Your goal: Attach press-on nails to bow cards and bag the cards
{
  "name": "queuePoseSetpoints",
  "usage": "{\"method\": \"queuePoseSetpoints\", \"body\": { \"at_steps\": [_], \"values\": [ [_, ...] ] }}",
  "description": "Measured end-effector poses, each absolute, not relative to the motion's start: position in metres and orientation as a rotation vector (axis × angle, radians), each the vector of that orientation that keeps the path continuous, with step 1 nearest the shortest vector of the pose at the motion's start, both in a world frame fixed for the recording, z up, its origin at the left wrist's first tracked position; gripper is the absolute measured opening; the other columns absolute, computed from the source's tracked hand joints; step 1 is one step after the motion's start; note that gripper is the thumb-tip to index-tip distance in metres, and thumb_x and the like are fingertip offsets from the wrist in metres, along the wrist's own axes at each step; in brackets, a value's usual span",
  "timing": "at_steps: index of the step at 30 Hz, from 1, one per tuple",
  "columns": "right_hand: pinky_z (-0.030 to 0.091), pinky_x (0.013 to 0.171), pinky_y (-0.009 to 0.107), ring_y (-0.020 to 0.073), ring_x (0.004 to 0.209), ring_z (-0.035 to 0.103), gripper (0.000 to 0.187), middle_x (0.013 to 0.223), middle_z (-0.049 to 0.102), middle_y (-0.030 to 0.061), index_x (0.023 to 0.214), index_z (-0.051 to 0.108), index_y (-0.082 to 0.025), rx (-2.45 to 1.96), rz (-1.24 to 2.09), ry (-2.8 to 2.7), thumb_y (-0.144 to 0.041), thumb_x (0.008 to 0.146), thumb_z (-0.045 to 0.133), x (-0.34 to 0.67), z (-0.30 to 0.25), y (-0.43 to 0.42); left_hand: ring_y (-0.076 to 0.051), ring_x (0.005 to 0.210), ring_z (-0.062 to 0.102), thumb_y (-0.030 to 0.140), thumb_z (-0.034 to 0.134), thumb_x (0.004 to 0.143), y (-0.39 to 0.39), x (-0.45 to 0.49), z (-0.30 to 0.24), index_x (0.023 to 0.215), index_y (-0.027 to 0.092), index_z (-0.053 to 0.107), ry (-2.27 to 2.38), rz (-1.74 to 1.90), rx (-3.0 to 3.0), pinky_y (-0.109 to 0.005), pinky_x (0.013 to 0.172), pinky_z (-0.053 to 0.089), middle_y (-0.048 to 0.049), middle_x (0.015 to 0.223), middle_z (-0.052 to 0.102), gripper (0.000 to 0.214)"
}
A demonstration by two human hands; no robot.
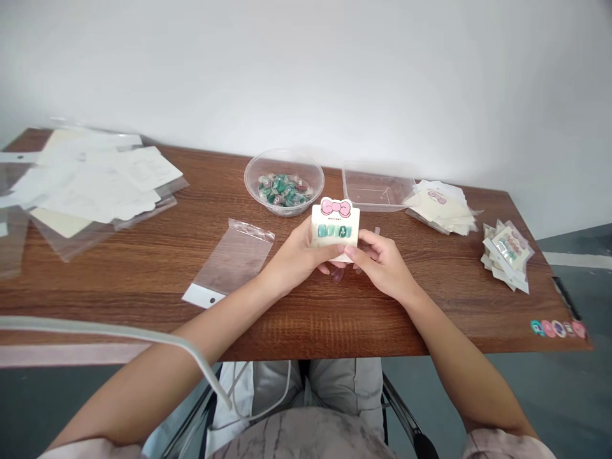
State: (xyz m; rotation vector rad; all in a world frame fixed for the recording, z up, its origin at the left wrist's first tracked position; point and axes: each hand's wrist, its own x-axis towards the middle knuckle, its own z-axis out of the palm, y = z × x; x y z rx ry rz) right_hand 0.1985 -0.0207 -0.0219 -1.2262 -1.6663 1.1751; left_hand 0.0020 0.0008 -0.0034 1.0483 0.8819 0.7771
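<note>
Left hand (302, 254) and right hand (386, 260) pinch a card (335, 220) over the worktop (335, 325).
Thumbs press its lower front; green nails (331, 231) sit in a row under a pink bow (336, 207). Bag (234, 255) lies flat at left; bowl (313, 167) and tray (366, 188) stand beyond, card pile (442, 210) and bagged cards (509, 258) at right.

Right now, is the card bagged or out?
Out: left hand and right hand hold the card unwrapped; the nearest bag lies apart, flat on the table.
</note>
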Motion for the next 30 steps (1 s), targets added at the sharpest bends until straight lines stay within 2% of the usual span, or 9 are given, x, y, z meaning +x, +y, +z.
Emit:
{"method": "queuePoseSetpoints", "body": {
  "at_steps": [9, 14, 25, 30],
  "values": [
    [0.053, 0.060, 0.028, 0.0154, 0.072, 0.064, 0.033, 0.089, 0.073, 0.0040, 0.104, 0.073, -0.019, -1.262, 1.128, -1.661, -0.051, 0.098, 0.066, 0.201, -0.028, -0.020, -0.022, 0.078, 0.079, 0.053, 0.067, 0.093, 0.001, 0.002, -0.006, 0.120, 0.014, 0.067, 0.843, 0.791, 0.909, -0.022, 0.053, 0.058, -0.0126, 0.095, 0.081, 0.048],
    [0.054, 0.060, 0.027, 0.0159, 0.074, 0.067, 0.032, 0.092, 0.075, 0.0049, 0.104, 0.074, -0.019, -1.230, 1.192, -1.630, -0.050, 0.096, 0.068, 0.203, -0.026, -0.020, -0.021, 0.069, 0.078, 0.057, 0.059, 0.097, 0.003, 0.003, -0.010, 0.116, 0.011, 0.067, 0.877, 0.772, 0.855, -0.025, 0.054, 0.060, -0.0143, 0.093, 0.081, 0.050],
    [0.057, 0.063, 0.029, 0.0195, 0.081, 0.071, 0.038, 0.096, 0.076, 0.0057, 0.106, 0.075, -0.020, -1.185, 1.269, -1.563, -0.055, 0.091, 0.073, 0.205, -0.026, -0.020, -0.021, 0.070, 0.077, 0.063, 0.066, 0.091, 0.003, 0.002, -0.010, 0.111, 0.012, 0.071, 0.819, 0.743, 0.929, -0.027, 0.058, 0.060, -0.0138, 0.090, 0.081, 0.055],
    [0.056, 0.063, 0.029, 0.0186, 0.073, 0.067, 0.043, 0.078, 0.071, 0.0023, 0.083, 0.073, -0.022, -1.198, 1.202, -1.480, -0.064, 0.089, 0.071, 0.215, -0.022, -0.018, -0.021, 0.070, 0.076, 0.062, 0.067, 0.090, 0.000, 0.001, -0.004, 0.104, 0.013, 0.074, 0.783, 0.615, 1.002, -0.027, 0.059, 0.056, -0.0109, 0.084, 0.079, 0.051]
  ]
}}
